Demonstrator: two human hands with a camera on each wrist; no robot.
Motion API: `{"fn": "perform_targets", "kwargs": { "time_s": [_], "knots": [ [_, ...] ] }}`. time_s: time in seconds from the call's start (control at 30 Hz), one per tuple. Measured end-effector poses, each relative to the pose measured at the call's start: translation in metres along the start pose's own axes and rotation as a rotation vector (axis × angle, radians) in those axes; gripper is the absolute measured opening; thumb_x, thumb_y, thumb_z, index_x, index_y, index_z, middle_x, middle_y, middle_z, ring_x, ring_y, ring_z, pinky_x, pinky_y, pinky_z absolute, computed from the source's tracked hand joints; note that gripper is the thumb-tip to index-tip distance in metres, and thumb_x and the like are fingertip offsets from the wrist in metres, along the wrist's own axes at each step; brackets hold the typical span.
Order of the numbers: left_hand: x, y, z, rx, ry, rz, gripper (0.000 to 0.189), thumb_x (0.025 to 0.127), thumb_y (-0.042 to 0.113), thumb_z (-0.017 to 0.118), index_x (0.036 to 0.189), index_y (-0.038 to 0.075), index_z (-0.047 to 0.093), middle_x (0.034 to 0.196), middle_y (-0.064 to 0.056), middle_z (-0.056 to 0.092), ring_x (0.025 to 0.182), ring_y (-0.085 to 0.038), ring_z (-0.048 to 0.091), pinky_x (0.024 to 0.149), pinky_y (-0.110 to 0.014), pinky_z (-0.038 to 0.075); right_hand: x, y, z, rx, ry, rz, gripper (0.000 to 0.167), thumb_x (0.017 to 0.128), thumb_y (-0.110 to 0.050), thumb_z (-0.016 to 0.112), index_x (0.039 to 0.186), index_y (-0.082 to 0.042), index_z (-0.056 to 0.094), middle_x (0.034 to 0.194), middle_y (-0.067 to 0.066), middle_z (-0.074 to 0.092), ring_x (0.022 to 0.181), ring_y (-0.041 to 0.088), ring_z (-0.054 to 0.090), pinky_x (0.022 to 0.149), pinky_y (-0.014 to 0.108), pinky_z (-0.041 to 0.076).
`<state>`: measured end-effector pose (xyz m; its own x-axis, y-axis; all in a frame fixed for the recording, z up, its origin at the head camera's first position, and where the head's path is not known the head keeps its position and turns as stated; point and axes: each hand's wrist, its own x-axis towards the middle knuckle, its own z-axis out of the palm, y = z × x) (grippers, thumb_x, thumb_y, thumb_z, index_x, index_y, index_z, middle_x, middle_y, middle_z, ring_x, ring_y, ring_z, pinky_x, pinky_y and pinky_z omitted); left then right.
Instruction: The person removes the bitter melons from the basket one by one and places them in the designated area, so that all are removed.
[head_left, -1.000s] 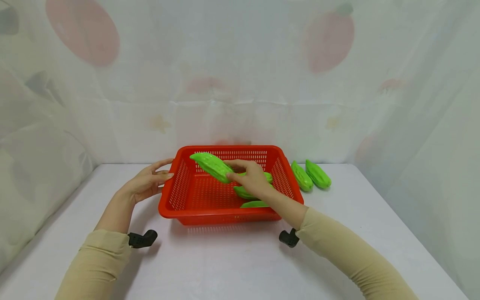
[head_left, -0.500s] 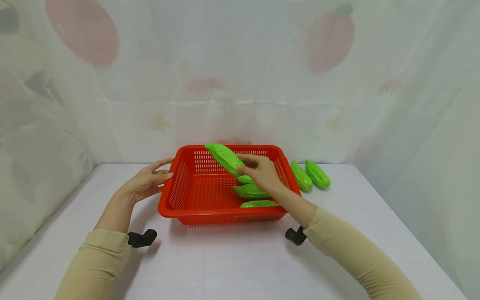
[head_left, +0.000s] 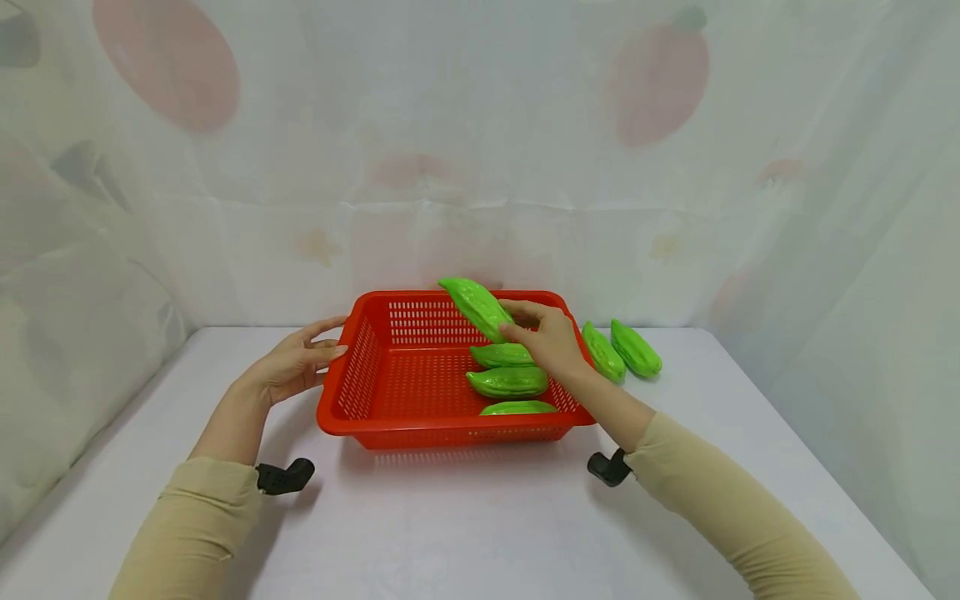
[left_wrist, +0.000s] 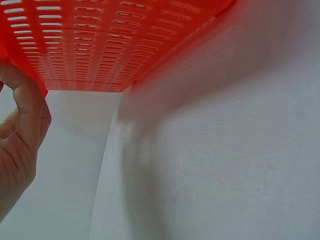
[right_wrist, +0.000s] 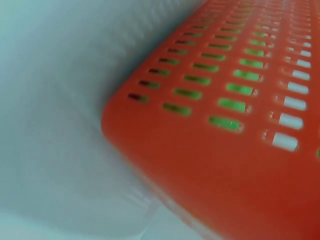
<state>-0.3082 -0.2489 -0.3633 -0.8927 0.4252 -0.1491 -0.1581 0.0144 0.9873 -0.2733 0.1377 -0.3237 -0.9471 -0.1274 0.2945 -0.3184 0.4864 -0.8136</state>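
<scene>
In the head view, my right hand (head_left: 551,337) pinches a bright green bitter melon (head_left: 477,308) near its lower end, its pointed tip angled up and to the left. It is held over the back right of a red plastic basket (head_left: 438,423). Inside, on the right side, lie three more bitter melons (head_left: 508,382), one behind another. My left hand (head_left: 296,360) grips the basket's left rim; the left wrist view shows its bent fingers (left_wrist: 30,102) at that edge. Through the slots in the right wrist view, green shows inside the basket wall (right_wrist: 200,165).
Two bitter melons (head_left: 636,348) lie side by side on the white table (head_left: 450,533), just right of the basket. A patterned pale curtain (head_left: 465,233) hangs behind the table and along both sides. Black wrist devices (head_left: 285,477) sit under both forearms.
My right hand has moved right and slightly back with the bitter melon, uncovering more of those in the basket. My left hand has stayed at the rim.
</scene>
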Motion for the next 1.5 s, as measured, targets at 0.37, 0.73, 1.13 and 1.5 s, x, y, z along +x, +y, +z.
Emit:
{"fn": "perform_targets", "kwargs": {
  "time_s": [0.37, 0.73, 1.13, 1.5],
  "knots": [
    [0.001, 0.0, -0.001, 0.021, 0.001, -0.003, 0.072, 0.1, 0.014, 0.056, 0.158, 0.016, 0.014, 0.107, 0.006, 0.064, 0.092, -0.009, 0.067, 0.082, -0.028, 0.059, 0.0, 0.008, -0.014, -0.009, 0.049, 0.04, 0.04, 0.093, -0.021, 0.069, 0.132, -0.019, 0.064, 0.128, 0.007, 0.068, 0.112, 0.024, 0.066, 0.081, 0.021, 0.052],
    [0.001, 0.0, -0.002, 0.022, 0.003, -0.002, 0.074, 0.1, 0.014, 0.056, 0.159, 0.016, 0.012, 0.109, 0.006, 0.064, 0.093, -0.009, 0.067, 0.082, -0.028, 0.059, 0.001, 0.017, -0.031, -0.042, 0.118, 0.062, 0.044, 0.094, -0.02, 0.067, 0.136, -0.013, 0.06, 0.13, 0.014, 0.067, 0.118, 0.029, 0.065, 0.098, 0.04, 0.053],
    [0.0, 0.0, -0.002, 0.027, 0.009, -0.005, 0.074, 0.099, 0.014, 0.057, 0.159, 0.015, 0.012, 0.109, 0.007, 0.064, 0.094, -0.008, 0.067, 0.083, -0.028, 0.059, 0.002, 0.029, -0.047, 0.022, 0.162, 0.142, 0.044, 0.095, -0.02, 0.066, 0.138, -0.015, 0.059, 0.133, 0.012, 0.065, 0.119, 0.026, 0.065, 0.083, 0.016, 0.051],
    [0.0, 0.0, -0.002, 0.016, 0.005, -0.006, 0.073, 0.1, 0.014, 0.056, 0.159, 0.016, 0.013, 0.108, 0.007, 0.065, 0.093, -0.008, 0.067, 0.083, -0.028, 0.059, -0.001, 0.04, -0.06, -0.047, 0.227, 0.148, 0.043, 0.094, -0.017, 0.066, 0.136, -0.011, 0.06, 0.132, 0.015, 0.066, 0.117, 0.029, 0.067, 0.093, 0.031, 0.055]
  ]
}}
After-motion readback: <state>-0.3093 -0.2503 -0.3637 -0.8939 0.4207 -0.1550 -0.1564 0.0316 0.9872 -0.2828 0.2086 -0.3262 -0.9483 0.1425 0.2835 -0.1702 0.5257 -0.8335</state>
